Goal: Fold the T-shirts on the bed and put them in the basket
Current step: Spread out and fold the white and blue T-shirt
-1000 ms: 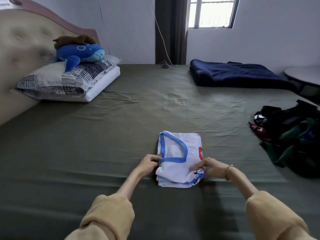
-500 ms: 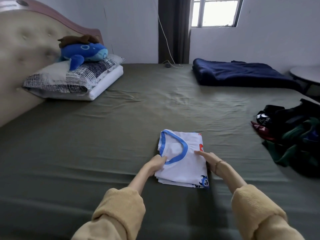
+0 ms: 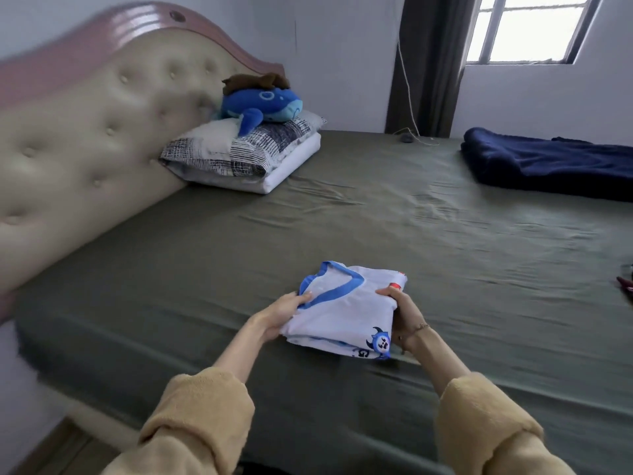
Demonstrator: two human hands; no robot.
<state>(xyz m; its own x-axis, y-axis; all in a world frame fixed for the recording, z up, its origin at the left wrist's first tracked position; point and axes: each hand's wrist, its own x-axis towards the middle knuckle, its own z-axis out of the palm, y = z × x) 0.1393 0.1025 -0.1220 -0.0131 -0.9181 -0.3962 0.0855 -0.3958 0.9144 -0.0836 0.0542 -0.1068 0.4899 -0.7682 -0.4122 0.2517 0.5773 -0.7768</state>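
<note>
A folded white T-shirt [image 3: 342, 310] with blue collar trim and a blue cartoon print is held just above the olive-green bed [image 3: 445, 255], near its front edge. My left hand [image 3: 284, 311] grips its left side, thumb on top by the collar. My right hand [image 3: 404, 317] grips its right side, fingers curled round the edge. A sliver of the dark clothes pile [image 3: 627, 289] shows at the right edge. No basket is in view.
A padded headboard [image 3: 85, 149] runs along the left. Two stacked pillows [image 3: 246, 156] carry a blue plush whale [image 3: 263, 104]. A navy blanket [image 3: 555, 166] lies at the back right. A cable [image 3: 411, 132] hangs by the dark curtain [image 3: 431, 63].
Both hands went from pressing on the folded shirt to gripping its sides and lifting it. The view swung left, so the clothes pile slid almost out of frame.
</note>
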